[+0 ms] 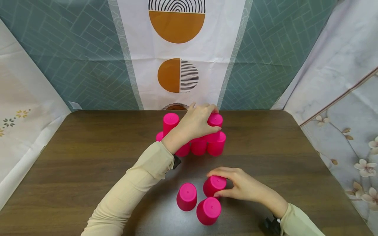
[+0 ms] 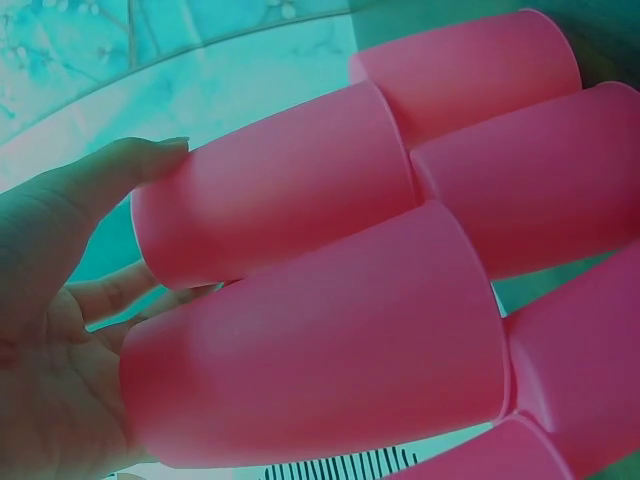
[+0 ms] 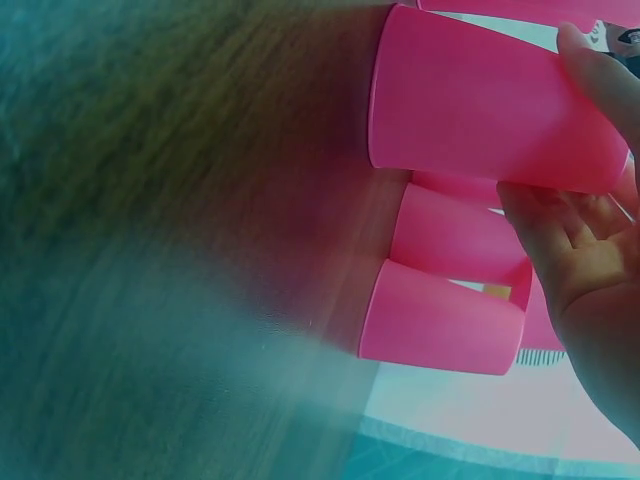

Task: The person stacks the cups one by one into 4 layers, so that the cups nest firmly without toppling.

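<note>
My left hand reaches over a stack of upside-down pink cups and holds a cup at the right of its upper row, thumb on one side and fingers on the other. Another upper cup stands to the left, and lower-row cups stand beneath; the forearm hides part of the stack. Nearer the front, my right hand grips an upside-down pink cup between thumb and fingers. Two more pink cups stand close by, one to its left and one in front.
The dark wooden table spreads out to both sides of the cups. Behind its far edge hangs a patterned green and white cloth. Pale floral cloths flank the table left and right.
</note>
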A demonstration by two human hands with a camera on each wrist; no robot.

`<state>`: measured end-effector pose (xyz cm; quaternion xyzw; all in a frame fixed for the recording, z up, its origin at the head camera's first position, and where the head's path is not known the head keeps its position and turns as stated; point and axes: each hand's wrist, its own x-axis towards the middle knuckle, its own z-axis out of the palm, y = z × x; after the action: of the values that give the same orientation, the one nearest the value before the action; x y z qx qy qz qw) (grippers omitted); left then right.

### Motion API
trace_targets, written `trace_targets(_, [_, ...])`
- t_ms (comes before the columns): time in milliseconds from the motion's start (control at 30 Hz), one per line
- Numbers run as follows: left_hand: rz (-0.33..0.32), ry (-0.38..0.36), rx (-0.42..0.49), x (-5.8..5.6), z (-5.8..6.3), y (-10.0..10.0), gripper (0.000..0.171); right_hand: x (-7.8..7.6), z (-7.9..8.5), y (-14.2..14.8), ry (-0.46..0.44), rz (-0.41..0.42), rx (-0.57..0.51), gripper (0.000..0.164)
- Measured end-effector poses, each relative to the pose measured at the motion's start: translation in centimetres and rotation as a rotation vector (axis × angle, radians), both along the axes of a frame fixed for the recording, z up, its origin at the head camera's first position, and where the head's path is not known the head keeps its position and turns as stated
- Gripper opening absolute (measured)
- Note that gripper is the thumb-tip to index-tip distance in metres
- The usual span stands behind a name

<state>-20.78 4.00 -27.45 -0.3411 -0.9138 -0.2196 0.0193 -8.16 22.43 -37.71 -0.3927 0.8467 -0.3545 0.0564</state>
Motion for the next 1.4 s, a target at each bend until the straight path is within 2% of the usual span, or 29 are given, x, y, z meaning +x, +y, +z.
trace_targets(367, [0.028,-0.004,-0.030,0.2,0.0,0.0,0.052,0.1,-0.2,0.1,0.024,-0.007,0.000,0.050])
trace_targets(567, [0.032,-0.002,-0.029,0.5,0.1,-0.6,0.066,0.0,-0.1,-0.2,0.039,-0.003,0.002,0.050])
trace_targets(700, [0.002,0.060,0.036,1.2,0.1,-1.4,0.070,0.2,0.0,-0.3,0.045,-0.026,0.010,0.051])
trace_targets(800, [-0.036,0.133,0.124,2.3,0.0,-2.2,0.065,0.6,0.0,-0.2,0.047,-0.056,0.014,0.053])
trace_targets(933, [-0.088,0.174,0.239,4.3,-0.4,-3.5,0.057,0.9,-0.1,0.1,0.078,-0.074,0.018,0.054])
trace_targets(1033, [-0.127,0.171,0.298,5.9,-0.8,-4.4,0.058,0.8,0.2,0.4,0.090,-0.070,0.019,0.054])
trace_targets(1200, [-0.151,0.130,0.366,9.1,-1.9,-6.5,0.075,0.6,1.1,1.2,0.111,-0.043,-0.002,0.055])
trace_targets(1300, [-0.156,0.100,0.376,11.0,-2.8,-7.6,0.079,0.5,2.1,1.9,0.152,-0.035,-0.021,0.058])
trace_targets(1400, [-0.148,0.045,0.374,12.3,-3.9,-8.1,0.079,0.0,3.5,2.5,0.198,-0.047,-0.018,0.061])
